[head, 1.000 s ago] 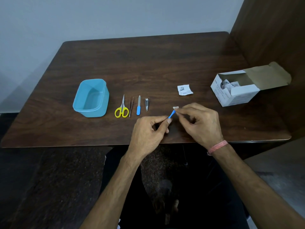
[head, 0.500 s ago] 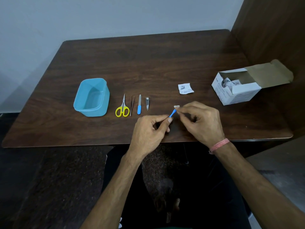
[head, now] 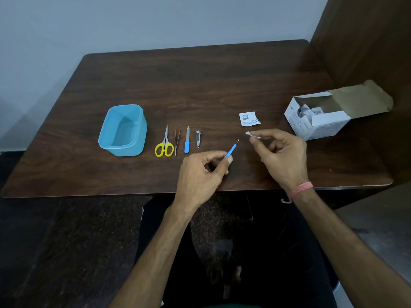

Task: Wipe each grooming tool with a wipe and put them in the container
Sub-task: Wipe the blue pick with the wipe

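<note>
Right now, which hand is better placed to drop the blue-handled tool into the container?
Left. The left hand already pinches the blue-handled tool, and the blue container sits on its side of the table. The right hand pinches the wipe and is farther away.

Both bare forearms are reaching forward from the bottom of the view, converging above the near edge of the table. The left hand [head: 200,172] is curling its fingers inward and pinching a thin blue-handled grooming pick with a hooked metal tip [head: 231,149] between thumb and forefinger, tip angled up and to the right. The right hand [head: 282,154], wearing a pink thread band at the wrist [head: 301,189], is pinching a small crumpled white wipe [head: 250,134] at its fingertips, apart from the pick's tip.
</note>
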Available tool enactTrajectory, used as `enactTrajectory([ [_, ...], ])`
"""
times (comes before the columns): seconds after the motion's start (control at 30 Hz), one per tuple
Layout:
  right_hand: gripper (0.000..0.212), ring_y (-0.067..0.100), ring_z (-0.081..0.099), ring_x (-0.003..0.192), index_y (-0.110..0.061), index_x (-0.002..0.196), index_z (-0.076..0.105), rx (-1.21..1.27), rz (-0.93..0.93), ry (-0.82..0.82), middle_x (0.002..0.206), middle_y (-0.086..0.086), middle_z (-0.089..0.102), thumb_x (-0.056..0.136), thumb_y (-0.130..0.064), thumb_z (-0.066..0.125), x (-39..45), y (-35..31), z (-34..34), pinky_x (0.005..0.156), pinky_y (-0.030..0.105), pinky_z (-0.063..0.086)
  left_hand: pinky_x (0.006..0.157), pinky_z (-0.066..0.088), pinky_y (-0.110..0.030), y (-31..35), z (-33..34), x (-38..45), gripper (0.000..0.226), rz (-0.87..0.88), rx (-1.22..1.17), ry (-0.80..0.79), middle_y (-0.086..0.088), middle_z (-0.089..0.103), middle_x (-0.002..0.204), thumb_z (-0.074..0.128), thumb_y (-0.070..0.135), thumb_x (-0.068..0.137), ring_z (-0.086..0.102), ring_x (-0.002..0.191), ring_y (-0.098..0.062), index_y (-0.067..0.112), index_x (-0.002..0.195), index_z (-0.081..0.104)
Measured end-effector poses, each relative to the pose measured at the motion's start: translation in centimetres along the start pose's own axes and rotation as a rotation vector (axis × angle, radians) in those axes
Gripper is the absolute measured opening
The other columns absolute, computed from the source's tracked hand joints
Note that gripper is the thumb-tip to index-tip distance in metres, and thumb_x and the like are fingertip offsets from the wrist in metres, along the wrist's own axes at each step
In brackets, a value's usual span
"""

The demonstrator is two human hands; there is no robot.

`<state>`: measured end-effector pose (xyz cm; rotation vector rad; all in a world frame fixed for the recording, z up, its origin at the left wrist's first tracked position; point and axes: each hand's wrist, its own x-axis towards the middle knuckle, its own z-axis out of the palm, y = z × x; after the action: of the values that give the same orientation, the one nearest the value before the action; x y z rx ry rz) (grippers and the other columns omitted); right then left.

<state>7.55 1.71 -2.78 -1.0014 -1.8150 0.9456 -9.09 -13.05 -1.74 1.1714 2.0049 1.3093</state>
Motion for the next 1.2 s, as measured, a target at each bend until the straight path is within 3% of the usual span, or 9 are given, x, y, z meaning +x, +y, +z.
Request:
enactTrajectory([
  [0.2, 0.009, 0.030, 0.059, 0.051, -0.030, 0.100, 0.079, -0.006, -0.038, -0.049, 0.092, -0.009, 0.081, 0.097, -0.022, 0.082, -0.3, 0.0, 0.5, 0.051, 0.040, 0.049, 0.060, 0.051, -0.024, -0.1, 0.1, 0.0, 0.003, -0.006, -0.032, 0.013, 0.010, 0.079, 0.073, 0.086, 0.032, 0.100, 0.057, 0.055, -0.002, 0.035, 0.099, 0.087],
  [0.3, 0.008, 0.032, 0.064, 0.053, -0.030, 0.103, 0.079, 0.002, -0.026, -0.042, 0.093, -0.009, 0.081, 0.098, -0.024, 0.082, -0.2, 0.2, 0.4, 0.054, 0.049, 0.056, 0.059, 0.051, -0.020, -0.3, 0.2, 0.0, 0.004, -0.016, -0.030, 0.027, 0.011, 0.079, 0.073, 0.088, 0.032, 0.098, 0.059, 0.056, -0.002, 0.035, 0.101, 0.088],
  [0.37, 0.009, 0.034, 0.066, 0.054, -0.031, 0.105, 0.081, 0.013, -0.027, -0.035, 0.094, -0.010, 0.081, 0.099, -0.025, 0.082, -0.1, 0.3, 0.3, 0.057, 0.054, 0.059, 0.058, 0.053, -0.026, -0.4, 0.3, 0.1, 0.004, -0.027, -0.031, 0.029, 0.011, 0.078, 0.072, 0.089, 0.033, 0.097, 0.059, 0.057, -0.002, 0.035, 0.099, 0.087],
  [0.43, 0.012, 0.032, 0.064, 0.051, -0.032, 0.108, 0.083, -0.009, -0.045, -0.028, 0.089, -0.012, 0.080, 0.099, -0.025, 0.082, -0.2, 0.2, 0.3, 0.054, 0.049, 0.056, 0.059, 0.054, -0.029, -0.4, 0.3, 0.2, 0.005, -0.034, -0.027, 0.035, 0.009, 0.078, 0.071, 0.090, 0.034, 0.096, 0.058, 0.057, -0.004, 0.037, 0.096, 0.087],
  [0.53, 0.015, 0.017, 0.052, 0.045, -0.033, 0.111, 0.086, -0.074, -0.107, -0.045, 0.070, -0.015, 0.072, 0.098, -0.025, 0.084, -0.5, 0.0, 0.5, 0.051, 0.029, 0.043, 0.057, 0.051, -0.024, -0.5, 0.4, 0.2, 0.004, -0.027, -0.027, 0.038, 0.009, 0.077, 0.070, 0.090, 0.034, 0.095, 0.056, 0.055, -0.003, 0.036, 0.095, 0.087],
  [0.63, 0.016, 0.019, 0.049, 0.051, -0.031, 0.110, 0.088, -0.118, -0.165, -0.085, 0.088, -0.017, 0.079, 0.096, -0.023, 0.086, -0.7, -0.2, 0.6, 0.056, 0.019, 0.039, 0.056, 0.048, -0.022, -0.6, 0.4, 0.2, 0.003, -0.024, -0.034, 0.041, 0.008, 0.078, 0.070, 0.091, 0.034, 0.094, 0.056, 0.055, -0.002, 0.033, 0.094, 0.089],
  [0.9, 0.021, 0.016, 0.056, 0.057, -0.028, 0.112, 0.088, -0.182, -0.287, -0.150, 0.104, -0.015, 0.079, 0.095, -0.016, 0.086, -0.8, 0.3, 0.9, 0.062, 0.030, 0.053, 0.059, 0.046, -0.014, -0.8, 0.3, 0.1, 0.003, -0.006, -0.055, 0.047, 0.009, 0.079, 0.073, 0.092, 0.029, 0.094, 0.060, 0.058, 0.001, 0.028, 0.097, 0.090],
  [1.07, 0.020, 0.008, 0.055, 0.058, -0.027, 0.111, 0.088, -0.259, -0.318, -0.076, 0.104, -0.015, 0.078, 0.095, -0.015, 0.084, -1.1, 0.3, 1.1, 0.064, 0.030, 0.055, 0.059, 0.049, -0.016, -0.9, 0.4, 0.2, 0.005, -0.025, -0.030, 0.042, 0.010, 0.079, 0.073, 0.093, 0.033, 0.093, 0.061, 0.059, 0.000, 0.031, 0.096, 0.089],
  [1.2, 0.016, 0.017, 0.052, 0.055, -0.024, 0.109, 0.088, -0.202, -0.232, 0.066, 0.103, -0.012, 0.078, 0.095, -0.016, 0.084, -0.8, 0.1, 0.7, 0.058, 0.025, 0.049, 0.061, 0.053, -0.018, -1.0, 0.5, 0.3, 0.006, -0.035, -0.031, 0.050, 0.011, 0.079, 0.074, 0.092, 0.034, 0.094, 0.065, 0.062, -0.001, 0.029, 0.097, 0.090],
])
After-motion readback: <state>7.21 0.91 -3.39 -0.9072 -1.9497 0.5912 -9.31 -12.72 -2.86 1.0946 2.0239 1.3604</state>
